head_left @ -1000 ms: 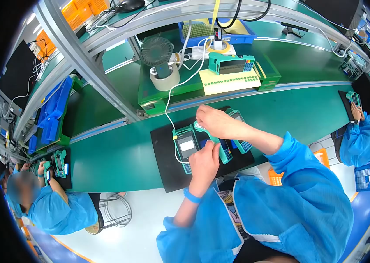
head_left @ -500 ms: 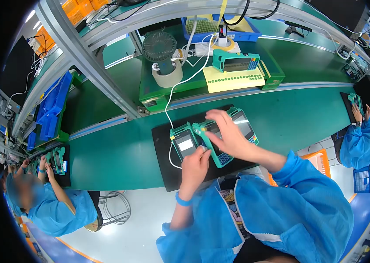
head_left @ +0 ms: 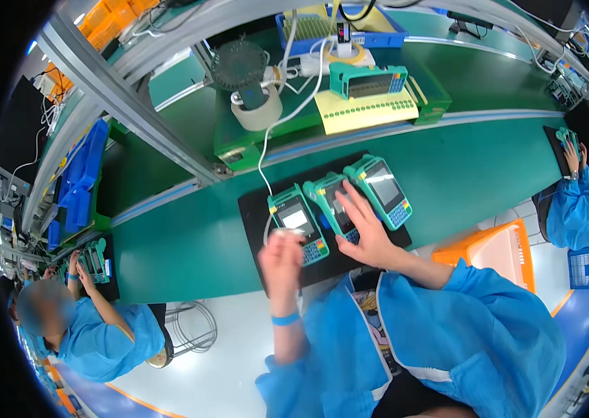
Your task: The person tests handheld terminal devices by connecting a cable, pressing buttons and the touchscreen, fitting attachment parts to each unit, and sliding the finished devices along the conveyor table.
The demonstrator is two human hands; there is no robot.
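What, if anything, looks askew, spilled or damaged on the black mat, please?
Nothing stands out: three green terminals lie face up, side by side, on the black mat, with no spill or damage visible. The right hand partly hides the middle one, so flaws there could be missed.

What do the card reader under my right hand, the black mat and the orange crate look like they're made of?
Card reader: probably hard plastic, with a smooth green casing; its dark, flat screen could be glass or clear plastic.
Black mat: perhaps rubber or foam, dull and evenly dark.
Orange crate: likely moulded plastic, given its even, bright colour.
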